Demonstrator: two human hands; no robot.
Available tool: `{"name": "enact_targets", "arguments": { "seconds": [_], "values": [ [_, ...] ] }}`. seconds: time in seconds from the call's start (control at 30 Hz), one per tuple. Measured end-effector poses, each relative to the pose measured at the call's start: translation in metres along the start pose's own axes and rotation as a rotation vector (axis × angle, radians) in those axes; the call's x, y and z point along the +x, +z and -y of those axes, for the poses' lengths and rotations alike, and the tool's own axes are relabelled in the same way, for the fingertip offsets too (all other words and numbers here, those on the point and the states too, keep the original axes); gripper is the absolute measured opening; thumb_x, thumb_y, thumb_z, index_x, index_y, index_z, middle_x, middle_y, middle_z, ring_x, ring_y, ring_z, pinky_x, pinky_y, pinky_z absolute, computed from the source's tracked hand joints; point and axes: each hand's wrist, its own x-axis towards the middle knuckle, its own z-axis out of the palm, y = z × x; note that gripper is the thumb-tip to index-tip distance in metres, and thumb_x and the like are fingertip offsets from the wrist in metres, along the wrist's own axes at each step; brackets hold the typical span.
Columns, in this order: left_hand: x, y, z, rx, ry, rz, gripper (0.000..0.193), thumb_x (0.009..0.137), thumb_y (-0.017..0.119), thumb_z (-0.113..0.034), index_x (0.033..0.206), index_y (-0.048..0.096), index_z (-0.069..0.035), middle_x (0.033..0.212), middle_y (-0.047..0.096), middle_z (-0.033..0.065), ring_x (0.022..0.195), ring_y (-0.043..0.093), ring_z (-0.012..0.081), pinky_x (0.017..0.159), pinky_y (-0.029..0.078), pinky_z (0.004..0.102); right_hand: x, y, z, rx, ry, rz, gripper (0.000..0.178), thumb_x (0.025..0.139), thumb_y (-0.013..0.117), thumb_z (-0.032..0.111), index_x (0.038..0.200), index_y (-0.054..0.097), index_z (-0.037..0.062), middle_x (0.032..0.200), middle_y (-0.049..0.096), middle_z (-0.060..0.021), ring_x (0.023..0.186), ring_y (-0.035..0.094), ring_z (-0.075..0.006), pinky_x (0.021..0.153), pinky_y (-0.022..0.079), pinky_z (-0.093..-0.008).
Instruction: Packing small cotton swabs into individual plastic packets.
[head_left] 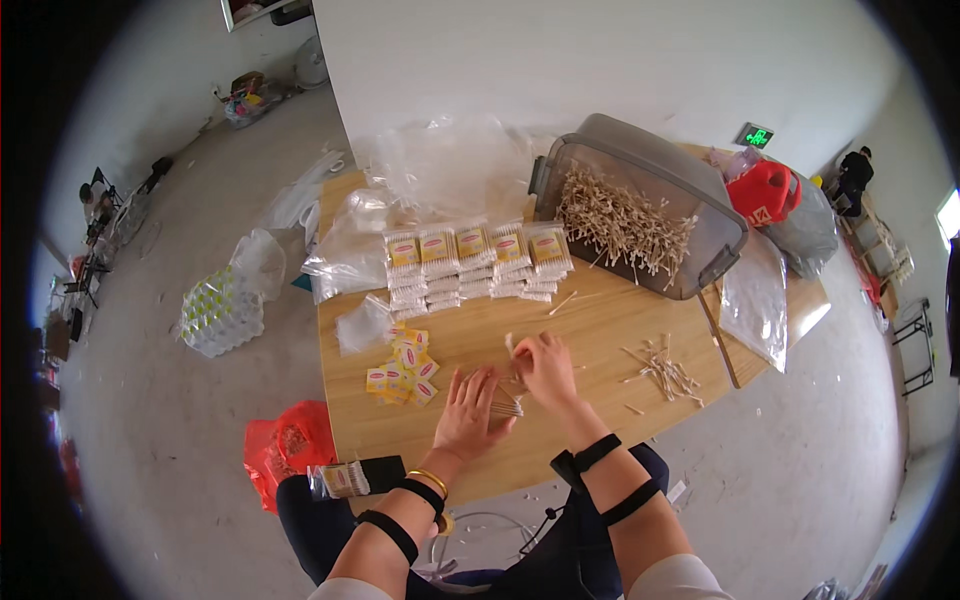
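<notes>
My left hand (466,412) rests low over the table, its thumb and fingers around a small bundle of cotton swabs (507,407). Just to its right, my right hand (547,371) is closed in a pinch. White cotton tips (509,343) stick out at its fingertips; how many swabs it holds is hidden. Loose yellow and white cards (404,368) lie in a pile left of my hands. Beyond them, small clear packs of swabs with yellow labels (438,250) are stacked in rows. Loose swabs (662,371) lie scattered on the right.
A grey plastic bin (640,150) lies tipped at the back right, full of swabs (620,222). Clear bags (364,325) lie on the wooden table (600,320). A red jug (764,193) stands at the right; a red bag (290,450) hangs low at the left.
</notes>
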Motion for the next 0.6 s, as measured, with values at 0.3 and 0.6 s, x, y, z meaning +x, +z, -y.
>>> {"name": "enact_targets", "arguments": {
  "seconds": [0.3,0.6],
  "values": [
    [0.001,0.0,-0.003,-0.015,0.007,-0.041,0.088,0.079,0.076,-0.037,0.149,0.036,-0.004,0.156,0.036,0.0169,0.146,0.033,0.0327,0.123,0.022,0.0545,-0.013,-0.036,-0.024,0.214,0.009,0.152,0.013,0.08,0.071,0.008,0.093,0.071,0.0102,0.098,0.065,-0.0116,0.104,0.059,-0.0327,0.094,0.045,-0.0467],
    [0.002,-0.009,-0.007,0.157,0.038,0.146,0.077,0.089,0.066,-0.04,0.152,0.037,-0.007,0.159,0.036,0.0075,0.151,0.027,0.0257,0.123,0.015,0.0556,-0.052,-0.058,-0.033,-0.02,-0.064,0.102,0.037,0.075,0.078,0.014,0.111,0.069,0.0148,0.111,0.059,-0.0119,0.108,0.053,-0.0359,0.096,0.045,-0.045]
  ]
}}
